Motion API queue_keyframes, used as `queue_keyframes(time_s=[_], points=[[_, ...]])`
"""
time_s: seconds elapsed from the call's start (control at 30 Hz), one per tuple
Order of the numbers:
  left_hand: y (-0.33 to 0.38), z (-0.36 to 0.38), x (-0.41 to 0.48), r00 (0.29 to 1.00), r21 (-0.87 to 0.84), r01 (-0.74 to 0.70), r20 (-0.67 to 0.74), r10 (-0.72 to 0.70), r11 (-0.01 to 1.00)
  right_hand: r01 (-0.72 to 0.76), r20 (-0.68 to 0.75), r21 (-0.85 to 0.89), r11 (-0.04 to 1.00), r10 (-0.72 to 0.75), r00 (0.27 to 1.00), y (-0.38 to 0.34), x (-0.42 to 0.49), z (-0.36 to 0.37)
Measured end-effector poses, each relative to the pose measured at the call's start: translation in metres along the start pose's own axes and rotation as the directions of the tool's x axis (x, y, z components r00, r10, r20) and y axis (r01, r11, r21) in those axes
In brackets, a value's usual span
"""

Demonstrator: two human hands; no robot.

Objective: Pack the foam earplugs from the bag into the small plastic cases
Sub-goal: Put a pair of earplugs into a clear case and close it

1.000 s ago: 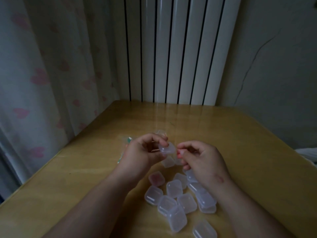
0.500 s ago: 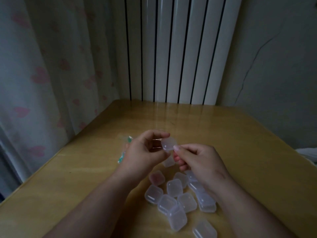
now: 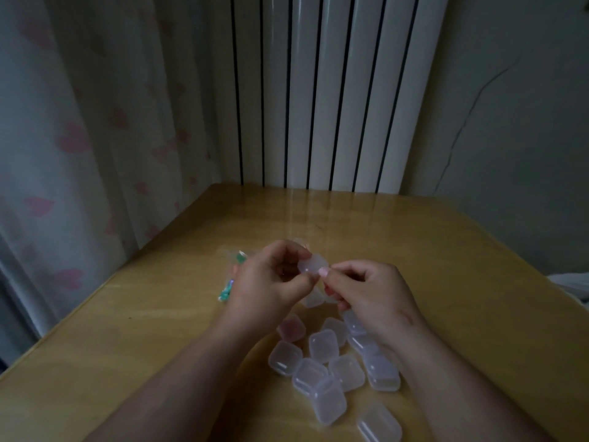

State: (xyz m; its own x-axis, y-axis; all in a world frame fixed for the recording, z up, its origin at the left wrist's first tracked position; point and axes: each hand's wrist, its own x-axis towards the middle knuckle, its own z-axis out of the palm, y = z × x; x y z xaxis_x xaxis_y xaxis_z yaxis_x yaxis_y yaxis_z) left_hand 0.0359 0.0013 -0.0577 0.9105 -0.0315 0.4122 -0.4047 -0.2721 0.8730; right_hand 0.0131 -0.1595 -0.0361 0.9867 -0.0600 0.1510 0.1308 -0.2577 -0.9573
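left hand (image 3: 267, 282) and right hand (image 3: 369, 295), fingers curled, both pinch one small translucent square plastic case (image 3: 312, 263) above the yellow wooden table (image 3: 446, 282) (contents unclear).

Glossy wooden table (image 3: 446, 282) – translucent, smooth plastic cases (image 3: 322, 362); thin cloth curtain (image 3: 79, 138); shiny radiator (image 3: 325, 90); matt wall (image 3: 516, 122).

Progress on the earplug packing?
Done: one pink-tinted case on the table, seemingly packed. In hand: left hand and right hand both pinch a clear case, contents unclear. Left: the pile of cases near the wrists looks empty; the bag beside the left hand holds coloured earplugs.
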Motion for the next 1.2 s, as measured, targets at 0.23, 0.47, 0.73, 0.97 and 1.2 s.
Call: queue_keyframes(time_s=[0.23, 0.47, 0.73, 0.97, 1.2], points=[[0.002, -0.013, 0.0, 0.977, 0.005, -0.037, 0.212, 0.036, 0.999, 0.079, 0.032, -0.092, 0.993, -0.077, 0.997, 0.0, 0.0, -0.002], [0.001, -0.004, 0.001, 0.994, -0.123, -0.051, 0.088, 0.062, 0.991, -0.073, 0.113, 0.08, 0.994, 0.064, 0.992, -0.005, -0.001, -0.001], [0.001, -0.001, 0.001, 0.995, -0.157, -0.058, 0.077, 0.071, 0.986, -0.056, 0.052, 0.085, 0.995, 0.052, 0.997, -0.004, -0.001, 0.0], [0.004, 0.0, -0.002, 0.997, -0.056, -0.065, 0.036, 0.067, 0.996, -0.025, -0.002, -0.03, 0.999, 0.025, 1.0, -0.006, -0.004, 0.003], [0.001, 0.007, -0.003, 0.998, -0.106, -0.021, 0.064, 0.028, 0.994, -0.032, -0.098, -0.17, 0.985, 0.015, 0.995, -0.015, -0.004, 0.005]])
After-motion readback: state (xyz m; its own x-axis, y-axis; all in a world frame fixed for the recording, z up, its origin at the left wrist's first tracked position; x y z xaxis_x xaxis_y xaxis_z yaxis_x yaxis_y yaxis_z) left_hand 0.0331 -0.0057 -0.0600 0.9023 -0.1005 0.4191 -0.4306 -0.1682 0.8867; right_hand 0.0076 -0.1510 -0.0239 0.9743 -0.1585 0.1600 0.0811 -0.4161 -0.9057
